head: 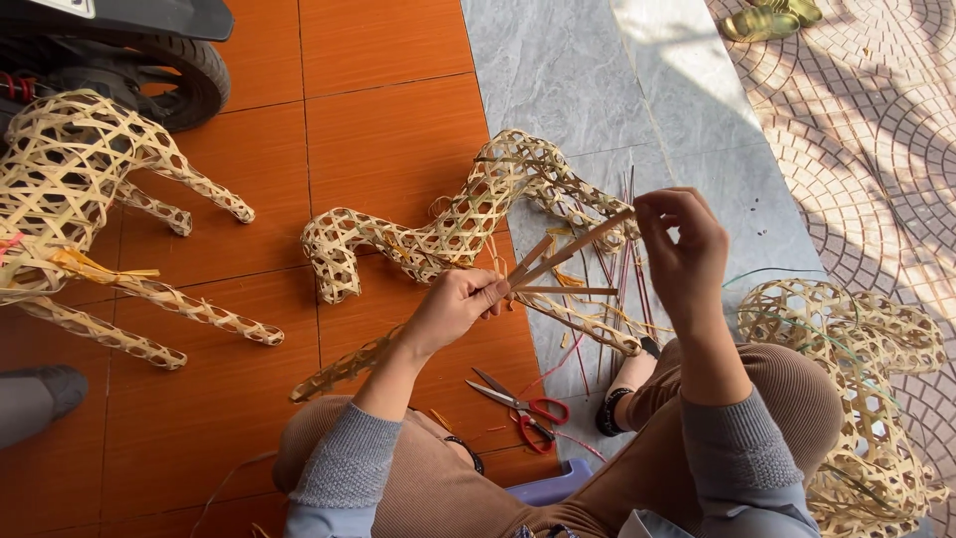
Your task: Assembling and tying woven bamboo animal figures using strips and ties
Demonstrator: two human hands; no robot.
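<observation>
Bright daylight fills the scene. Direct sun falls on the patterned paving point(876, 110) at the upper right, where curved, hard-edged shadows cross the stones and the lit patches look pale and slightly washed out. The orange tiled floor point(378, 130) and the grey stone strip point(568, 70) lie in even, softer shade, with only faint shadows under the woven bamboo frames point(448, 229). No strong glare shows. Focus is sharp across most of the view. Tile lines bow slightly toward the edges, a wide-angle effect. The right hand point(682, 254) looks faintly soft.
</observation>
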